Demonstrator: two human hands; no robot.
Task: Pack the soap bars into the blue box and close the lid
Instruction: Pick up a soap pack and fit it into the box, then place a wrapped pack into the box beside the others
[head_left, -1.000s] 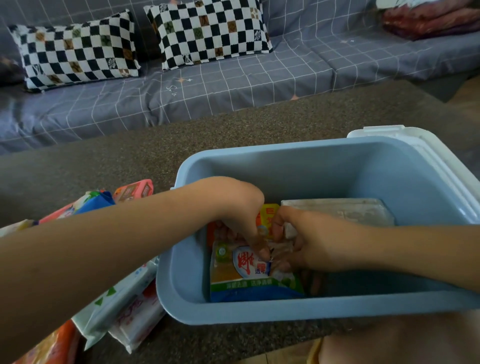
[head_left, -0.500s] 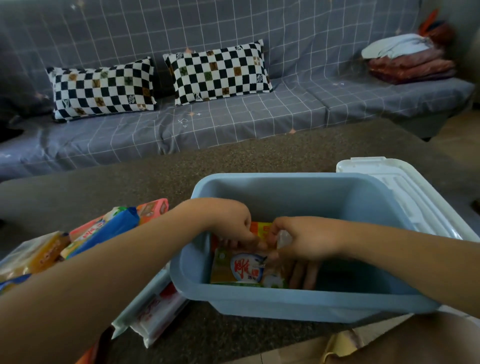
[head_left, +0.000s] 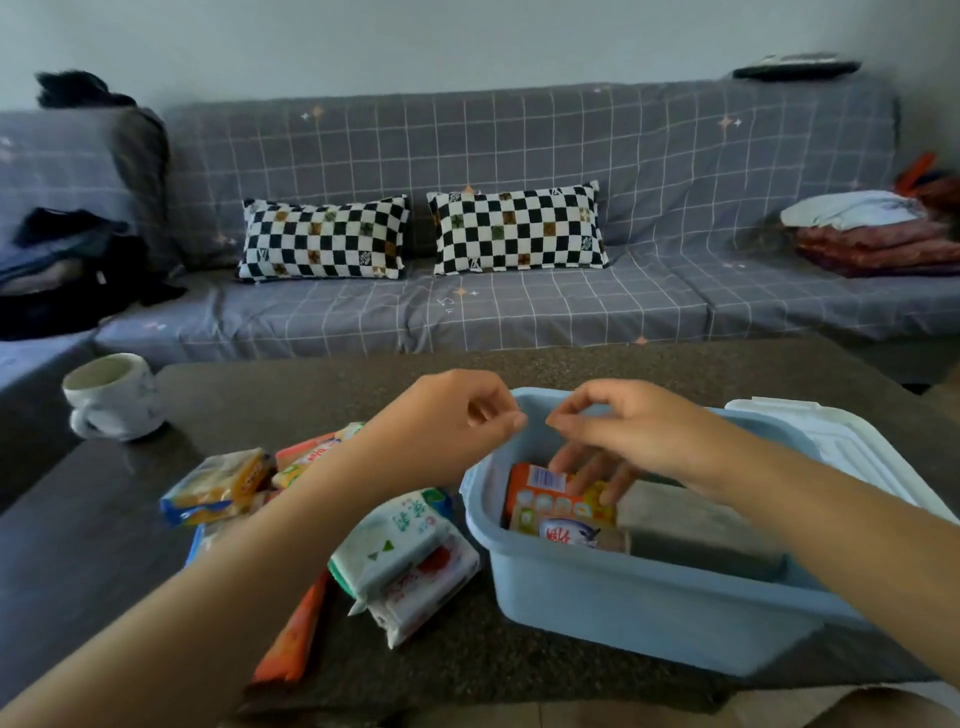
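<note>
We hold both hands above the blue box (head_left: 613, 603), which sits on the dark speckled table (head_left: 311, 395). Our left hand (head_left: 457, 415) hovers at the box's left rim, its grip loosely pinched and empty, thumb and fingertip nearly meeting. Our right hand (head_left: 623, 431) hangs over the box's interior, its grip also loose and holding nothing, its lower fingers reaching down toward an orange-and-yellow soap bar (head_left: 558, 501) packed inside. Beside that bar lies a grey wrapped block (head_left: 691, 525). The white lid (head_left: 852, 441) stands open at the box's right side. More wrapped soap bars (head_left: 395, 545) lie in a heap on the table to the left of the box, under our left forearm. A white mug (head_left: 111, 397) stands near the table's far left corner. Behind the table runs a grey checked sofa (head_left: 519, 306) with two chequered cushions (head_left: 324, 236).
</note>
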